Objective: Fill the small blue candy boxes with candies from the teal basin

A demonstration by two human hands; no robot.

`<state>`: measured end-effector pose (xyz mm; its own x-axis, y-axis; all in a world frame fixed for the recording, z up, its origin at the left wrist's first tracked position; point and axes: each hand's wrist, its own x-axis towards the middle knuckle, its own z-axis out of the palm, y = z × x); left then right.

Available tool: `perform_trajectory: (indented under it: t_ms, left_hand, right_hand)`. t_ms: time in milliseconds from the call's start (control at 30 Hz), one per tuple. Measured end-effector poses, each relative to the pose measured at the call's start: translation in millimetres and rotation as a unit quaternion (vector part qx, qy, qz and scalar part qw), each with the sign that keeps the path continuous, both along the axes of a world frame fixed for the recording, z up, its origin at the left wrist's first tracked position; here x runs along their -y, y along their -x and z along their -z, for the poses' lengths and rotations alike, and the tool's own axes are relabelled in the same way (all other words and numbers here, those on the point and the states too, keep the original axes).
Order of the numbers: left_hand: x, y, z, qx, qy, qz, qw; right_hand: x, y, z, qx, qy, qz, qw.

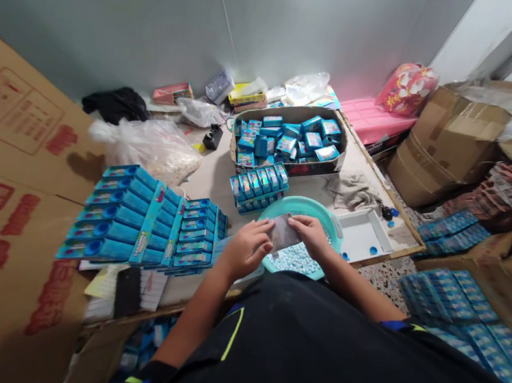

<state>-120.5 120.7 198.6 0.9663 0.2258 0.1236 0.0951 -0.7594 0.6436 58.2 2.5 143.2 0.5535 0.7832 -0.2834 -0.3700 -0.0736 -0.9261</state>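
Between my hands, above a turquoise basin [337, 222], is a small greyish see-through plastic bag [284, 235]. My left hand [246, 249] has its fingers on the bag's left edge, with the thumb bent below. At its upper right corner, my right hand [311, 236] pinches it between thumb and fingers. Many small pale blue and white pellets [296, 259] lie in the basin under the bag. Just behind the basin stand rows of small blue boxes [259, 185]. My left forearm is beside stacked blue packs [196, 234].
A long carton [284, 169] of loose blue boxes stands at the back. On the right are a white tray [361, 236], a grey cloth [355, 192] and a pink container [367, 122]. Tall blue packs [119, 220] and a large cardboard box [15, 175] flank the left side.
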Motion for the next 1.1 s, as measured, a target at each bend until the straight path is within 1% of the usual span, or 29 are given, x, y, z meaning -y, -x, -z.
perform_trajectory:
  t_ms: [67,167,233,300,400,500,567,667,733,833,900,967,1033,1100]
  left_hand:
    - [4.9,0.0,-6.1,0.016,0.04,-0.008,0.999]
    - [12.1,3.3,-18.7,0.046,0.122,-0.002,0.991]
    - [15.7,6.5,-25.8,0.055,0.141,-0.002,0.989]
    - [17.4,9.0,-28.8,0.062,0.134,-0.013,0.989]
    - [15.9,10.9,-23.8,0.068,0.118,-0.04,0.99]
    - [12.0,11.7,-11.6,0.076,0.089,-0.071,0.991]
    - [9.7,12.1,-2.9,0.088,0.082,-0.09,0.989]
    - [10.0,11.9,6.9,0.095,0.094,-0.096,0.986]
    - [14.3,10.9,9.5,0.101,0.094,-0.089,0.986]
    - [26.3,8.9,6.1,0.134,0.111,-0.097,0.98]
    - [34.5,8.2,0.5,0.167,0.14,-0.11,0.97]
    - [39.2,8.5,-5.4,0.187,0.163,-0.11,0.962]
    - [38.7,10.1,-9.7,0.173,0.155,-0.11,0.966]
    - [33.9,12.4,-12.0,0.13,0.131,-0.133,0.974]
  right_hand:
    - [-1.2,-0.4,1.4,0.003,0.0,0.007,1.0]
    - [-4.9,0.5,4.7,-0.007,0.003,0.006,1.0]
    - [-7.7,2.0,7.3,-0.019,0.007,-0.001,1.0]
    - [-9.8,3.5,9.7,-0.028,0.011,-0.007,1.0]
    - [-11.2,4.0,12.0,-0.026,0.016,-0.006,1.0]
    - [-11.0,3.0,13.5,-0.012,0.021,-0.002,1.0]
    - [-11.3,3.1,15.6,0.001,0.028,0.0,1.0]
    - [-13.7,5.0,22.5,0.024,0.042,0.007,0.999]
    - [-16.3,5.9,29.3,0.041,0.053,0.017,0.998]
    - [-18.7,2.7,40.1,0.067,0.068,0.042,0.995]
    - [-17.6,-2.9,45.7,0.083,0.076,0.064,0.992]
    - [-14.4,-9.4,48.8,0.095,0.077,0.079,0.989]
    - [-10.4,-14.4,49.2,0.102,0.072,0.084,0.989]
    - [-7.2,-16.9,47.5,0.107,0.065,0.082,0.989]
